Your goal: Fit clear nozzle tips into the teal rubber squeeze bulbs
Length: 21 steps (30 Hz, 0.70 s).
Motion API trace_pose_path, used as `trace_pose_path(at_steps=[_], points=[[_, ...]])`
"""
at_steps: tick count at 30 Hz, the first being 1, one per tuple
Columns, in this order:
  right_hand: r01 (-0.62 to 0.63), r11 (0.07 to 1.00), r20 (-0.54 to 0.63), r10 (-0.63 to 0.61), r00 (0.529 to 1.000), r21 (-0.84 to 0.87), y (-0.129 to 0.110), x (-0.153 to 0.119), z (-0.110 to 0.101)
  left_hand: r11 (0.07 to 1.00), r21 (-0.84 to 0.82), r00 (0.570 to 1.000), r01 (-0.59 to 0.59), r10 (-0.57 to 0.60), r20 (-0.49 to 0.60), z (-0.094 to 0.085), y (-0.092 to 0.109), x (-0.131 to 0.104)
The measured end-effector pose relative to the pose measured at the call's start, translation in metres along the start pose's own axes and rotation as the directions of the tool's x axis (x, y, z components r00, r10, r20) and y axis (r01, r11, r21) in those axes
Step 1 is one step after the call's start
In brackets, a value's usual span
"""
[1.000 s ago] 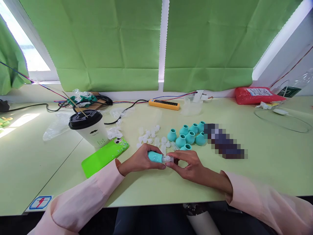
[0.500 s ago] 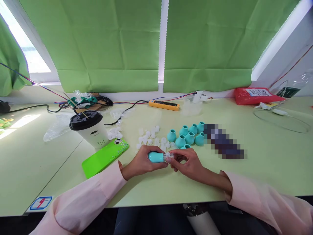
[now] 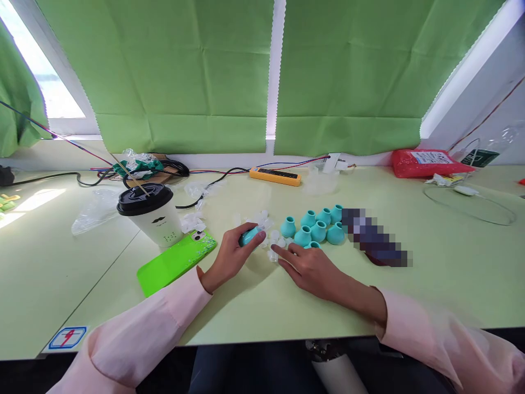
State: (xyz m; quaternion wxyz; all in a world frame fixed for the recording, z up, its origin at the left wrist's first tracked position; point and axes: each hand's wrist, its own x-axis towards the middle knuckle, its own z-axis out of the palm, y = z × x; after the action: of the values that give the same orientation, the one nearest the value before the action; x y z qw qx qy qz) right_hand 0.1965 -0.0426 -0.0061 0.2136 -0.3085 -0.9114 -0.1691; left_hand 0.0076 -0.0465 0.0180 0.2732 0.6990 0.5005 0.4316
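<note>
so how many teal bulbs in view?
8: one in the left hand, seven clustered on the table past the right hand, first at. More may be hidden.

Left grip [image 3: 233, 253] curled, right [image 3: 305, 262] flat.

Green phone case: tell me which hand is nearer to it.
Left. The left hand, holding a teal bulb, sits just right of the green phone case; the right hand lies farther right, beyond it.

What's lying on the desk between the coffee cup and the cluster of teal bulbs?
In the head view, white caps lie scattered between coffee cup and teal bulbs.
</note>
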Motion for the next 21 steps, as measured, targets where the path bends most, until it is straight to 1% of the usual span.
trace_pose_path(at_steps=[2, 3, 5, 7, 11, 16, 18, 21], points=[[-0.043, 0.995, 0.096, 0.052, 0.994, -0.088, -0.001, -0.001, 0.003, 1.0, -0.015, 1.0, 0.007, -0.007, 0.006, 0.0, 0.0, -0.001], [-0.06, 0.991, 0.111, 0.073, 0.991, -0.118, -0.002, -0.002, 0.003, 1.0, -0.014, 1.0, 0.012, -0.012, -0.005, 0.0, 0.0, -0.001], [-0.07, 0.988, 0.096, 0.084, 0.992, -0.141, -0.002, -0.003, 0.004, 1.0, 0.013, 0.999, 0.021, -0.021, -0.05, 0.001, -0.001, -0.002], [-0.046, 0.99, 0.055, 0.054, 0.997, -0.135, -0.003, -0.004, 0.005, 0.998, 0.051, 0.996, 0.029, -0.025, -0.088, 0.003, -0.002, -0.002], [0.011, 0.988, 0.005, -0.01, 1.0, -0.155, -0.008, -0.003, 0.011, 0.996, 0.067, 0.994, 0.054, -0.047, -0.099, 0.006, -0.002, -0.001], [0.02, 0.98, 0.059, -0.008, 0.998, -0.198, -0.01, 0.001, 0.021, 0.996, 0.054, 0.993, 0.072, -0.066, -0.098, 0.007, -0.002, -0.001], [0.018, 0.982, 0.072, -0.005, 0.997, -0.188, -0.009, 0.002, 0.022, 0.996, 0.056, 0.993, 0.07, -0.063, -0.104, 0.007, -0.002, -0.002], [0.012, 0.989, 0.051, -0.004, 0.999, -0.146, -0.009, 0.003, 0.018, 0.997, 0.061, 0.993, 0.057, -0.05, -0.108, 0.008, -0.002, -0.002]])
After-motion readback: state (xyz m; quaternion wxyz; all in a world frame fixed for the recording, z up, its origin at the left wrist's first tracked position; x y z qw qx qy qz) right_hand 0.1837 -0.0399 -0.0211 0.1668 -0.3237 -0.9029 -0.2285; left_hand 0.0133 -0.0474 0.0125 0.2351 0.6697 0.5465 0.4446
